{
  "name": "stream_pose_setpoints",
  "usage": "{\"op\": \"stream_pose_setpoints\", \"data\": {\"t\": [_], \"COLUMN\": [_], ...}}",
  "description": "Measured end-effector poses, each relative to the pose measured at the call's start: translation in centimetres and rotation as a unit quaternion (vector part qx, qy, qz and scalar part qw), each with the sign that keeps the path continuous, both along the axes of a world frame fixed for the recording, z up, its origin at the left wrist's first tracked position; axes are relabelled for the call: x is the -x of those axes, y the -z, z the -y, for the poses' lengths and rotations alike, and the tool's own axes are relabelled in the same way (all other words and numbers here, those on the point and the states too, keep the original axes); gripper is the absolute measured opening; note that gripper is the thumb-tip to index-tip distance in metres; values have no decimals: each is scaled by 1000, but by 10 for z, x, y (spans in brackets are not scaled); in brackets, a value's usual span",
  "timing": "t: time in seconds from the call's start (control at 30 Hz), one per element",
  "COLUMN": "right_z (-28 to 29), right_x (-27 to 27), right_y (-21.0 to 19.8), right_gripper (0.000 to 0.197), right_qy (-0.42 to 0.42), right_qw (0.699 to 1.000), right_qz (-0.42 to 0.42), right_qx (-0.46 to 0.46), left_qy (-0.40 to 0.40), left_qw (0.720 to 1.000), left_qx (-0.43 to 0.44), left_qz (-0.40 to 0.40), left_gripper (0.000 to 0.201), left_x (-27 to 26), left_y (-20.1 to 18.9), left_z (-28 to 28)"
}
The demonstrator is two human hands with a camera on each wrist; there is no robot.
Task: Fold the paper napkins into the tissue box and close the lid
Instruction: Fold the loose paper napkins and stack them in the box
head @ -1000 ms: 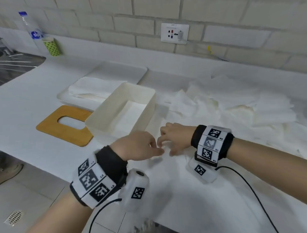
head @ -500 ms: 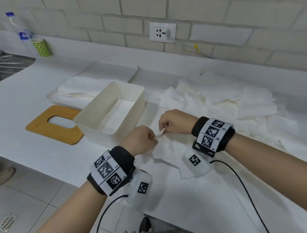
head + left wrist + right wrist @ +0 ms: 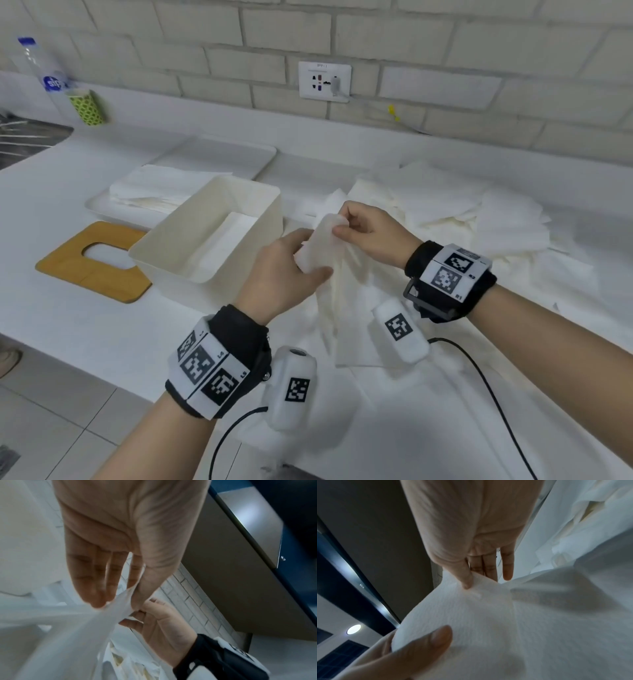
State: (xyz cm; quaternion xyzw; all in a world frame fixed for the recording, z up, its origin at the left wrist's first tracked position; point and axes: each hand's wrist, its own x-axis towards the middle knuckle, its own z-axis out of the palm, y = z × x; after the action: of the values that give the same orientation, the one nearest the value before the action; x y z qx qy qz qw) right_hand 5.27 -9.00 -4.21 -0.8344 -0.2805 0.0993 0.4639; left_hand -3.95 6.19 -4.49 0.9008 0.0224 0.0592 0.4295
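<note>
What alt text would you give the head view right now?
Both hands, left hand and right hand, pinch a paper napkin above a white counter. To their left stands the open tissue box, its wooden lid flat beside it.

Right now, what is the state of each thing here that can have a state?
Tissue box: open, a folded napkin lies inside.
Wooden lid: off, flat on the counter left of the box.
Napkin in hands: lifted, not yet folded flat.
Left hand: pinches the napkin.
Right hand: pinches its top edge.
Loose napkins: unfolded pile on the counter.
</note>
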Motion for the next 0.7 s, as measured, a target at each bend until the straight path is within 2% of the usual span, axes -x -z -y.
{"op": "stream_pose_setpoints", "data": {"t": [0.07,0.2,0.27,0.33,0.43,0.53,0.6,0.67,0.7], "right_z": [3,12,19,24,27,29,30,31,31], "right_x": [1,2,0,0,2,1,1,1,1], "right_y": [-1,-6,-8,-9,-10,-9,-6,1,4], "right_gripper": [23,19,4,18,16,16,15,10,19], "right_qy": [19,61,57,40,30,62,75,37,-9], "right_qw": [999,990,985,985,987,980,985,999,993], "right_qz": [0,1,-10,-30,-31,-42,-32,22,66], "right_qx": [-38,-128,-160,-168,-155,-182,-155,-14,92], "left_qy": [-19,-67,-82,-89,-91,-56,-59,-101,-123], "left_qw": [1000,993,984,972,960,966,968,965,964], "left_qx": [-6,29,92,153,214,234,229,219,212], "left_qz": [23,94,129,156,156,99,89,102,108], "left_gripper": [5,31,29,28,21,12,15,20,22], "left_x": [0,-8,-13,-17,-23,-25,-25,-26,-26], "left_y": [0,-2,-11,-17,-20,-15,-10,-8,-8], "left_z": [8,20,23,25,26,24,18,9,4]}}
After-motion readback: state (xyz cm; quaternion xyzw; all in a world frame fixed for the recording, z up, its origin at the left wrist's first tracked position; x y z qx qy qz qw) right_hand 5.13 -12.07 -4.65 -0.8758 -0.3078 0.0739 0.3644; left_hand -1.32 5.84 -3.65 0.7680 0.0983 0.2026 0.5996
